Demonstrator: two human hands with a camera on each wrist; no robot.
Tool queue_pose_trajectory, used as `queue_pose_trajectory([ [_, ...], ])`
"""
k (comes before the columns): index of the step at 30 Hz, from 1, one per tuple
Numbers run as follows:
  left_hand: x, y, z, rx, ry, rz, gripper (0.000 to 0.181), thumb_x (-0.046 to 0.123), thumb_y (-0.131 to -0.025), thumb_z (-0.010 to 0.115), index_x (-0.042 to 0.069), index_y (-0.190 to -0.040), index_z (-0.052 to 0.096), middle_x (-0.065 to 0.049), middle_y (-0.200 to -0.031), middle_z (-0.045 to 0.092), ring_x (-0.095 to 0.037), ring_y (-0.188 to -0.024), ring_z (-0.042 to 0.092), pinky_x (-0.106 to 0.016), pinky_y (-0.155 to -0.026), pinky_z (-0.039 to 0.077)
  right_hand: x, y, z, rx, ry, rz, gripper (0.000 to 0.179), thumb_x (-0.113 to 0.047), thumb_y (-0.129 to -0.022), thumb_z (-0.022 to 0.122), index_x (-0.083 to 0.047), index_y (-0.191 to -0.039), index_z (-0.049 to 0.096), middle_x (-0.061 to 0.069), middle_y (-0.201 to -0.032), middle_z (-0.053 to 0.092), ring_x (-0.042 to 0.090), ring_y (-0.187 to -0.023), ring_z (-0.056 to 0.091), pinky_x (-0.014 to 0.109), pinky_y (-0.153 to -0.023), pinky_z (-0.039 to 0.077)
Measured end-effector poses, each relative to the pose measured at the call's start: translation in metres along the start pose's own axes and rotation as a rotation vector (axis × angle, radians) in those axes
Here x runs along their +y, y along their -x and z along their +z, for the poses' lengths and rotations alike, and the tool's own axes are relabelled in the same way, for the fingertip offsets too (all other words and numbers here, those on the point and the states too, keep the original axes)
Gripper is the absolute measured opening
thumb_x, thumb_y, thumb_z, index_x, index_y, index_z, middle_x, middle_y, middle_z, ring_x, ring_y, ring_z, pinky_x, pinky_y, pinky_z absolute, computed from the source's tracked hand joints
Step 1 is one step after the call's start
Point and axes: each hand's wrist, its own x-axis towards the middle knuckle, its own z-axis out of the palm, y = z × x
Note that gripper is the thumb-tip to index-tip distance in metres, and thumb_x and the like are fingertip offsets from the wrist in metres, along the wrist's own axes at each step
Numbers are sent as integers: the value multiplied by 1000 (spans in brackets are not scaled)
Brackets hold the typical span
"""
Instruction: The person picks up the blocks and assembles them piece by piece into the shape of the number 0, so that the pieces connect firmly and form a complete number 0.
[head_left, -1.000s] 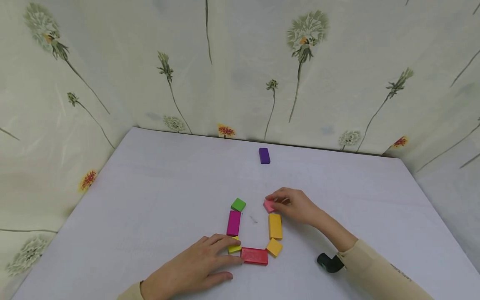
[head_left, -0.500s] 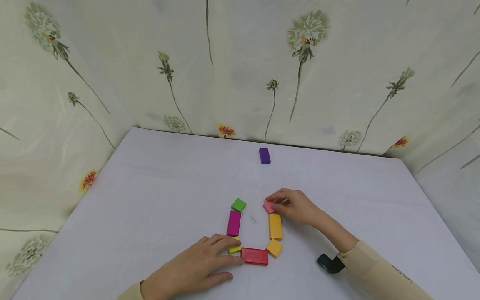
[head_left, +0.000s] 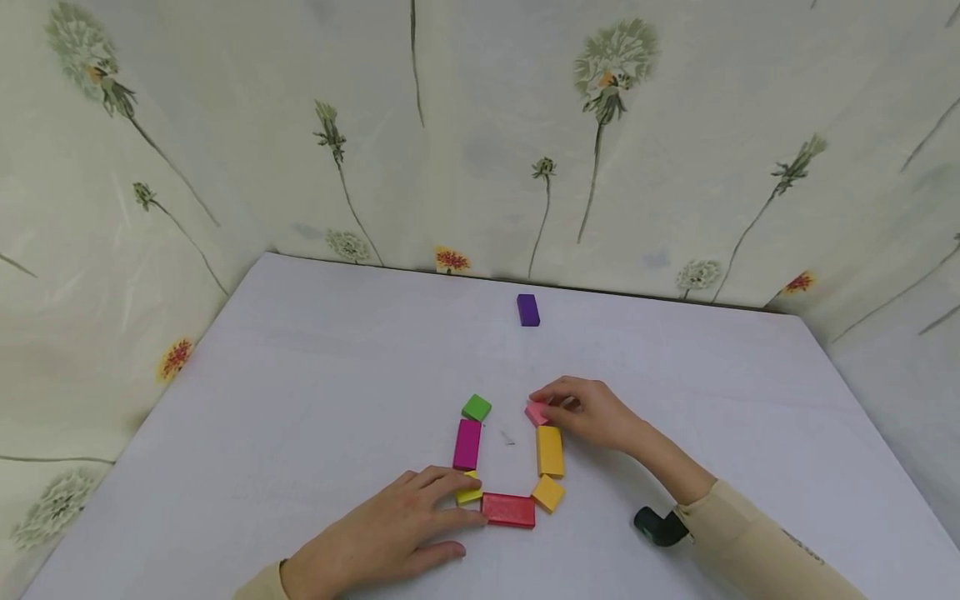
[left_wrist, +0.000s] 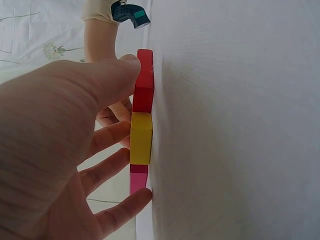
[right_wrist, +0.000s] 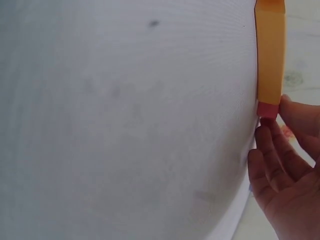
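Note:
My right hand (head_left: pixel 596 412) pinches a small pink block (head_left: pixel 536 412) between thumb and fingertips, at the far end of an amber oblong block (head_left: pixel 550 452). An orange square block (head_left: pixel 548 493) sits at that block's near end. My left hand (head_left: pixel 393 525) lies with fingers spread, fingertips at a yellow block (head_left: pixel 468 496) and the left end of a red oblong block (head_left: pixel 508 510). Beyond the yellow block come a magenta oblong (head_left: pixel 467 444) and a green block (head_left: pixel 476 407). Together the blocks outline a U, its gap on the far side. In the left wrist view, the thumb touches the red block (left_wrist: pixel 144 82).
A purple oblong block (head_left: pixel 528 310) lies alone near the table's far edge. By the right sleeve is a dark curved object (head_left: pixel 660 527). Flower-patterned cloth (head_left: pixel 480 150) hangs behind the white table (head_left: pixel 337 358). Small grey marks (head_left: pixel 507 438) show inside the U.

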Motion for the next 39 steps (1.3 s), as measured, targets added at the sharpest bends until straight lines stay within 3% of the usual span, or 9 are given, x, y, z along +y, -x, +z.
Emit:
queue_pose_trajectory([
  [6,0,0,1,-4,6,-10,42,44,-96,59,36,-137,56,6,-144,44,-16,-129,41,-40,-99,43,-1,0,0,6,-10,25,26,-9,-93,67,-5,-119,69,0,-105,67,17,-93,61,33,-82,53],
  [11,0,-1,1,-10,10,-10,42,44,-96,59,36,-137,55,7,-144,43,-16,-129,41,-40,-99,44,2,-3,-2,82,3,144,29,-13,-93,67,-7,-121,68,3,-112,68,19,-95,63,34,-81,54],
  [18,0,-1,1,-15,9,-11,42,43,-96,60,37,-137,55,7,-144,43,-16,-129,41,-39,-97,44,9,-17,-9,205,37,277,33,-20,-95,65,-5,-125,65,10,-107,67,26,-92,63,35,-74,55],
  [32,0,-1,-2,-45,10,-26,43,44,-96,59,38,-138,54,7,-145,43,-15,-129,41,-40,-98,44,14,-40,-9,269,67,345,43,-27,-97,61,-1,-131,58,16,-108,68,30,-95,65,40,-77,55],
  [39,0,0,-1,-28,-1,-16,42,43,-96,60,37,-137,55,7,-145,42,-15,-130,40,-39,-98,44,14,-49,-12,276,78,364,44,-27,-97,60,2,-131,58,18,-108,67,32,-98,65,43,-79,53],
])
